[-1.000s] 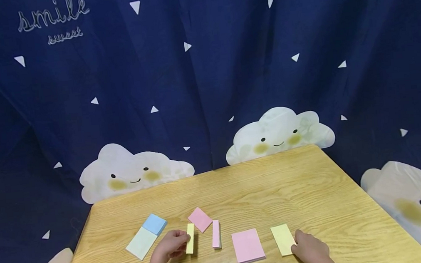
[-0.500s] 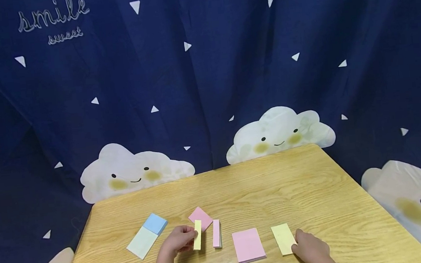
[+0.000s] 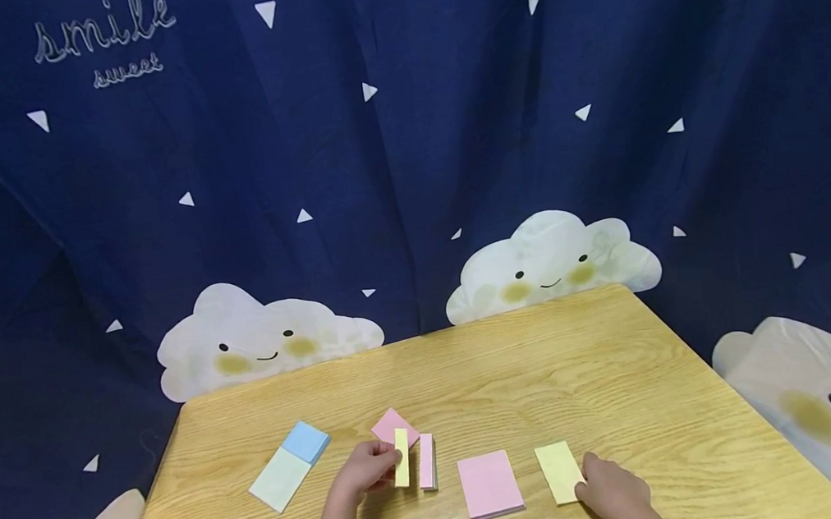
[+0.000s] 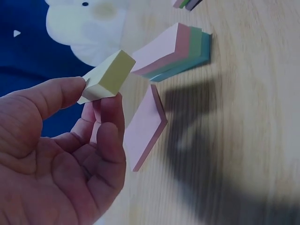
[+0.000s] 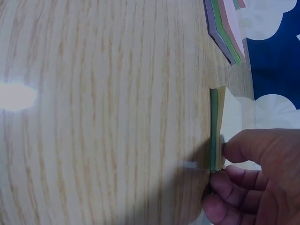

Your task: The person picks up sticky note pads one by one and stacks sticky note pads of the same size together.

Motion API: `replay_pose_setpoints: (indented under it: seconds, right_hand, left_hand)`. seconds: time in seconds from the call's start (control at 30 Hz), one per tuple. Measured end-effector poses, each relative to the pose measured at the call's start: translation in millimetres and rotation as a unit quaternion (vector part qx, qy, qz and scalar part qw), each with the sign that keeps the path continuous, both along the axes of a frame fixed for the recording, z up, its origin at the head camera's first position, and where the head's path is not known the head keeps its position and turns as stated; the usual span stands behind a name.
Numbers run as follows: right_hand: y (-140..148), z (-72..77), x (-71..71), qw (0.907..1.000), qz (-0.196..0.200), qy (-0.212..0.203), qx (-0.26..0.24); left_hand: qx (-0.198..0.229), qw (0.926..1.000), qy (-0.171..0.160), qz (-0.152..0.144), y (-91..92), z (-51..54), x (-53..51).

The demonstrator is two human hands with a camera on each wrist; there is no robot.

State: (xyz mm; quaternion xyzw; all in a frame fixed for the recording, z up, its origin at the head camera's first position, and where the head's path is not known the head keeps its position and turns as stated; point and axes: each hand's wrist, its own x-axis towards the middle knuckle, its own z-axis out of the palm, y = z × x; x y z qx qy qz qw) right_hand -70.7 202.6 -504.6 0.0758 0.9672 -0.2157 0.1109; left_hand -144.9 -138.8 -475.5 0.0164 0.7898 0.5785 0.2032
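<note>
My left hand (image 3: 369, 467) pinches a narrow yellow sticky note pad (image 3: 402, 458) between thumb and fingertips, raised above the table. In the left wrist view that yellow pad (image 4: 112, 75) is a thick little block, with the other fingers curled below it. Just right of it stands a narrow pink stack (image 3: 427, 462), with green and teal layers under the pink. Behind the hand lies a flat pink pad (image 3: 393, 426). On the right, my right hand (image 3: 615, 489) grips the near corner of a yellow pad (image 3: 560, 473), thumb on top; a green layer (image 5: 214, 129) lies beneath the yellow.
A larger square pink pad (image 3: 490, 485) over green and purple layers lies between the hands. To the left, a blue pad (image 3: 306, 443) touches a pale green one (image 3: 280, 479). The wooden table (image 3: 514, 366) ends at a dark blue curtain (image 3: 406, 153) with clouds.
My left hand has carried the narrow yellow pad rightward and slightly away, close to the narrow pink stack, partly covering the flat pink pad. The right hand stays where it was.
</note>
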Motion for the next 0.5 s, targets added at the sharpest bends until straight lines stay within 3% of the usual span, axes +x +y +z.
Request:
replay_pose_setpoints:
  seconds: [0.5]
  right_hand:
    - [2, -3.4, -0.3, 1.0000, 0.001, 0.000, -0.006]
  left_hand:
    - [-0.016, 0.9998, 0.007, -0.006, 19.5, -13.7, -3.1]
